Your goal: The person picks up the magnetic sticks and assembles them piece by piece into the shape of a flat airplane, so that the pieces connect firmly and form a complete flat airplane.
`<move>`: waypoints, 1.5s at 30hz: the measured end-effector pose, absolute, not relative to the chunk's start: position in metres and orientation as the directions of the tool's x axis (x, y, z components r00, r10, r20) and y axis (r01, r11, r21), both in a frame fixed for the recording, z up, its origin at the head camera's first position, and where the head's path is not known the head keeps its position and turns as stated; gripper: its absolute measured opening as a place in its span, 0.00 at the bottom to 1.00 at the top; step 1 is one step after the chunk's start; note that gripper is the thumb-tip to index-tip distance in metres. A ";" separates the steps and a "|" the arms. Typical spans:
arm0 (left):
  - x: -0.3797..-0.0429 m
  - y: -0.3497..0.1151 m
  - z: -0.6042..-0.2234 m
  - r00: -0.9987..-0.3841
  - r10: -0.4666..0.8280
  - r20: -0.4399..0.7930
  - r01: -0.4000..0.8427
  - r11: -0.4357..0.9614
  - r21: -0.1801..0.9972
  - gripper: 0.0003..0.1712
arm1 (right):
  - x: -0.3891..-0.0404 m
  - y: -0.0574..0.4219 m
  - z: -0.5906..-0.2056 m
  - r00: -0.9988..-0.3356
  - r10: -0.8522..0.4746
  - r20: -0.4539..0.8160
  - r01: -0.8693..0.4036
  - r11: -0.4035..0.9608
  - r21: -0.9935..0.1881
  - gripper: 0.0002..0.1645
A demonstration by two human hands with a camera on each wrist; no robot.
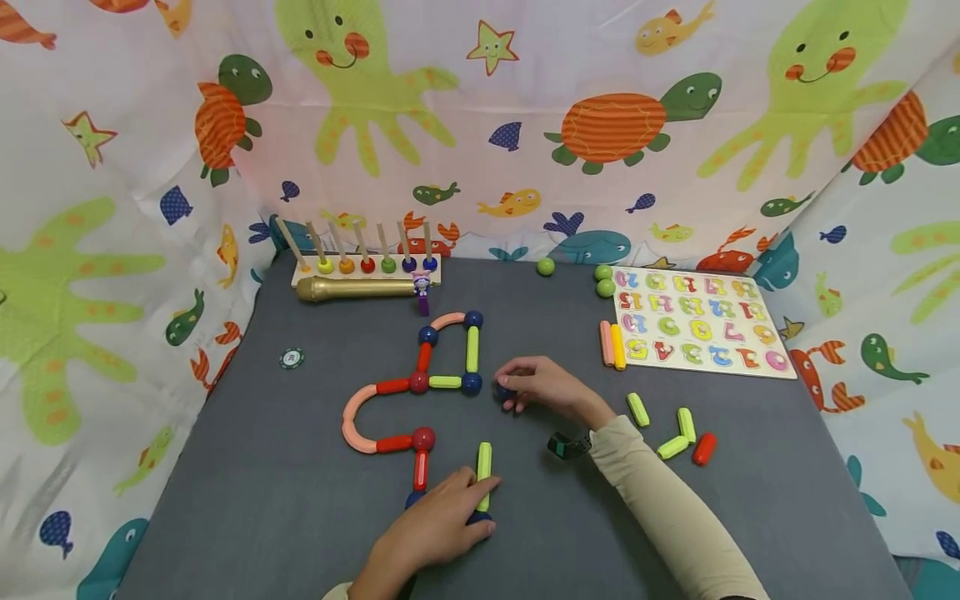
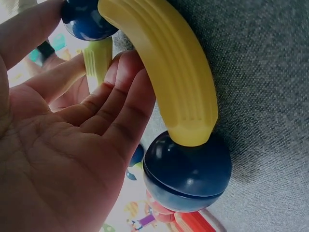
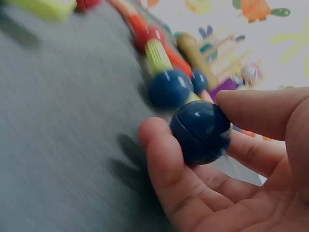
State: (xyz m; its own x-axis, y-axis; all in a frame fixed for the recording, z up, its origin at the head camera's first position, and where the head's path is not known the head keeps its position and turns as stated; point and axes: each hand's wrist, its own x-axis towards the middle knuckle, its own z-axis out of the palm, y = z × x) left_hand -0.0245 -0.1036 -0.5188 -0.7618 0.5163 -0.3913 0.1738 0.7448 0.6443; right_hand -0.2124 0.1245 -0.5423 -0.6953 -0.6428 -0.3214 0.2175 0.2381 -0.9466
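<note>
In the head view, my right hand (image 1: 546,385) pinches a dark blue ball (image 3: 200,132) between thumb and fingertips, just right of a magnetic stick-and-ball figure (image 1: 392,386) of red, peach and light green rods. At the figure's lower end lies my left hand (image 1: 442,517). Its extended index finger crosses a light green rod (image 1: 484,460), and its thumb touches a blue ball (image 1: 478,518). The left wrist view shows its other fingers against a curved yellow rod (image 2: 181,72), joined to another blue ball (image 2: 188,169). That curved rod is hidden under the hand in the head view.
Loose green rods (image 1: 637,409) and a red rod (image 1: 704,448) lie at right. Behind them is a number puzzle board (image 1: 701,333), with green balls (image 1: 545,267) nearby. A peg board (image 1: 405,271), a gold stick (image 1: 352,288) and a poker chip (image 1: 292,358) lie at left.
</note>
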 end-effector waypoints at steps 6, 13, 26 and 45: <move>-0.024 -0.105 -0.520 -0.764 0.512 -0.394 0.164 0.744 0.648 0.35 | -0.187 0.110 -0.545 -0.643 -0.686 -0.340 0.301 0.181 -0.936 0.22; -0.024 -0.107 -0.522 -0.771 0.517 -0.371 0.174 0.732 0.659 0.35 | -0.170 0.106 -0.551 -0.606 -0.714 -0.350 0.364 0.142 -0.921 0.24; -0.023 -0.111 -0.524 -0.776 0.524 -0.351 0.172 0.711 0.681 0.35 | -0.157 0.100 -0.556 -0.628 -0.698 -0.344 0.268 0.220 -0.938 0.22; -0.022 -0.104 -0.523 -0.786 0.504 -0.359 0.169 0.733 0.659 0.35 | -0.154 0.147 -0.547 -0.812 -0.558 -0.172 -0.034 0.339 -0.940 0.20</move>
State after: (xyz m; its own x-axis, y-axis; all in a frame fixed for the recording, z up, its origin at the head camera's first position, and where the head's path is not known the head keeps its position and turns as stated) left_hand -0.0219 -0.1039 -0.5229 -0.7858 0.5037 -0.3588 0.1692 0.7331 0.6587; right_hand -0.1543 0.1472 -0.5472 -0.8120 -0.5577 -0.1720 -0.0336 0.3388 -0.9402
